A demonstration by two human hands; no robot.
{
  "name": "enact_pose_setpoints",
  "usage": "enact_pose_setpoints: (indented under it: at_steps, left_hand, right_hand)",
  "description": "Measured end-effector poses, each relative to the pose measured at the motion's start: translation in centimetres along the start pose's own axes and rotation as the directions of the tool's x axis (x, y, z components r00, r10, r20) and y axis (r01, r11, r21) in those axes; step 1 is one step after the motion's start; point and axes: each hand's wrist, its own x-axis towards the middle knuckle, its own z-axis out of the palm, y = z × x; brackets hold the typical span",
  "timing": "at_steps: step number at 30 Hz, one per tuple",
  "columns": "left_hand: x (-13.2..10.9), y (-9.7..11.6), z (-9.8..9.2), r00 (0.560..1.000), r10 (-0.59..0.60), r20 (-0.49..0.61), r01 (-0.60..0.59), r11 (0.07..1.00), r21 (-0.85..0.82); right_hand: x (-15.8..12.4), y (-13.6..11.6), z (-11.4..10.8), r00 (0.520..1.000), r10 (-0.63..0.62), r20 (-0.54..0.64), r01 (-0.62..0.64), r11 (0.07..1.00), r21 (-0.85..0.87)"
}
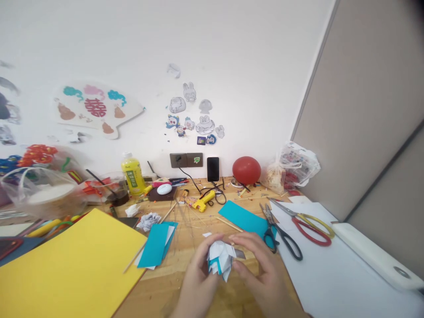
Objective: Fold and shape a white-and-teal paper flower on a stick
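On the table [185, 216], yellow sheet [73, 265]: flat, at 8 o'clock in the view.
teal card [155, 245]: folded, flat, at 7 o'clock.
left hand [195, 282]: fingers closed on the paper piece's left side.
paper piece [220, 260]: white and teal, folded, gripped between both hands at 6 o'clock.
right hand [261, 274]: fingers curled around its right side.
black scissors [281, 236]: at 1 o'clock of the right hand, near it.

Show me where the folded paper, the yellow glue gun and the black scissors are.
folded paper [220, 260]: head view, on its white middle folds.
yellow glue gun [204, 200]: head view, on its body.
black scissors [285, 239]: head view, on a black handle arm.
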Motion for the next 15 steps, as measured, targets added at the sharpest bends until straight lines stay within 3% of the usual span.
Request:
enact_pose_setpoints:
  at_steps: [9, 15]
  left_hand:
    - [-0.28, -0.09, 0.26, 1.0, 0.025, 0.014, -0.026, 0.997, 0.068]
    - [-0.46, -0.45, -0.39, 0.983, 0.117, 0.141, -0.153, 0.949, 0.277]
  right_hand:
    - [0.48, 0.18, -0.9, 0.984, -0.174, 0.033, 0.177, 0.968, -0.178]
    - [0.74, -0.06, -1.11, 0.967, -0.238, 0.086, 0.249, 0.956, -0.156]
